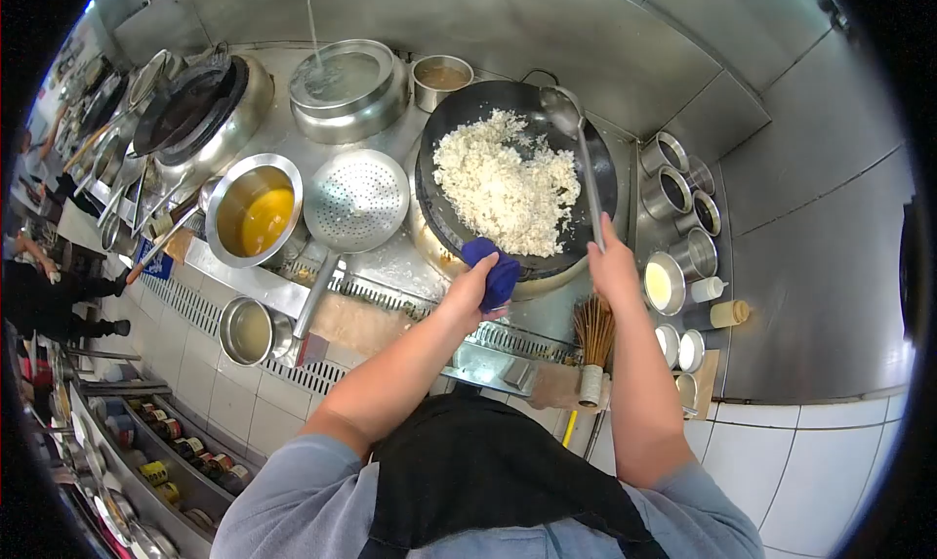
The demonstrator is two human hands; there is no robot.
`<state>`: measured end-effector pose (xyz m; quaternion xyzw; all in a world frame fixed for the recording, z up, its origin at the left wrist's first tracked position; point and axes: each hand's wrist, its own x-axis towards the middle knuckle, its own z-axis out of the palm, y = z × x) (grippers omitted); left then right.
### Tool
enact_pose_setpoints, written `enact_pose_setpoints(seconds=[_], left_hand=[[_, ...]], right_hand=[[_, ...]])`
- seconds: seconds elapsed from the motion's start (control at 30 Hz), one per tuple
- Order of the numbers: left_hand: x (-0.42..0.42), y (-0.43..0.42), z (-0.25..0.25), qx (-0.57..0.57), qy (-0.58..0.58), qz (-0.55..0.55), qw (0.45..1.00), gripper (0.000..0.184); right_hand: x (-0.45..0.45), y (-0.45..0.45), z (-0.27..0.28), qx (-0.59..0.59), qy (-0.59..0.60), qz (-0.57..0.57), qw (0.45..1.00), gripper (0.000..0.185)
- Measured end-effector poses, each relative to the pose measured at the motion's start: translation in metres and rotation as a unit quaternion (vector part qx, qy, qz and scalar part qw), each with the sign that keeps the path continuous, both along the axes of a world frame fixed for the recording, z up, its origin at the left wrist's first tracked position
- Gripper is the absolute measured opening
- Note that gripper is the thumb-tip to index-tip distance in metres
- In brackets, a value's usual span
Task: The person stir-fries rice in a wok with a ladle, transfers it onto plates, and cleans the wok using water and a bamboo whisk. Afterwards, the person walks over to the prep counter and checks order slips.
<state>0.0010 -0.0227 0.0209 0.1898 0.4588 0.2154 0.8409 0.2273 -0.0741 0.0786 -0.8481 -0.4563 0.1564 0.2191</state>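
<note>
White rice (503, 183) is spread over the middle of a large black wok (600, 168). My left hand (473, 288) is closed on a folded blue cloth (490, 271) at the wok's near rim. In my right hand (615, 266) is the long handle of a metal ladle (562, 112), whose bowl rests near the wok's far right edge, beside the rice. A perforated strainer (356, 201) lies left of the wok, next to a steel pot of yellow liquid (264, 217).
Water runs into a round steel basin (342, 79) at the back. A small pot (442, 79) stands beside it. Seasoning containers (668, 192) line the right side. A bamboo brush (593, 339) stands near the front edge. Other people (59, 290) are at far left.
</note>
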Motion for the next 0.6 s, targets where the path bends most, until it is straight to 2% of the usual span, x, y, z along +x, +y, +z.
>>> enact_pose_setpoints(seconds=[0.03,0.1,0.17,0.23,0.3,0.33,0.4,0.43,0.5,0.57,0.6], left_hand=[[0.001,-0.001,0.003,-0.005,0.002,-0.003,1.0,0.03],[0.006,0.007,-0.014,0.016,-0.023,0.018,0.999,0.028],[0.013,0.014,-0.032,0.033,-0.047,0.032,0.998,0.029],[0.022,0.018,-0.035,0.044,-0.004,0.091,0.995,0.022],[0.024,0.018,-0.038,0.043,0.014,0.093,0.995,0.022],[0.026,0.018,-0.045,0.044,-0.001,0.104,0.994,0.023],[0.025,0.017,-0.043,0.046,-0.015,0.115,0.992,0.024],[0.022,0.015,-0.032,0.037,0.006,0.092,0.995,0.026],[0.015,0.013,-0.02,0.027,0.029,0.071,0.997,0.028],[0.005,0.014,-0.017,-0.027,-0.034,-0.022,0.999,0.025],[0.003,0.011,-0.011,-0.029,-0.033,-0.023,0.999,0.025]], right_hand=[[-0.022,0.013,0.018,-0.051,0.14,-0.048,0.988,0.058],[-0.044,0.012,0.004,-0.074,0.123,0.029,0.989,0.061],[-0.057,-0.012,0.007,-0.124,-0.026,0.135,0.983,0.065],[-0.052,-0.046,0.017,-0.132,-0.067,0.165,0.975,0.066],[-0.043,-0.077,0.043,-0.218,-0.2,0.219,0.93,0.067],[-0.037,-0.088,0.056,-0.218,-0.201,0.216,0.93,0.067],[-0.026,-0.106,0.082,-0.222,-0.293,0.197,0.909,0.069],[-0.022,-0.118,0.091,-0.221,-0.292,0.197,0.909,0.069],[-0.022,-0.142,0.105,-0.148,-0.307,0.161,0.926,0.065],[-0.03,-0.16,0.134,-0.16,-0.275,0.116,0.941,0.064],[-0.032,-0.173,0.15,-0.162,-0.273,0.117,0.941,0.064]])
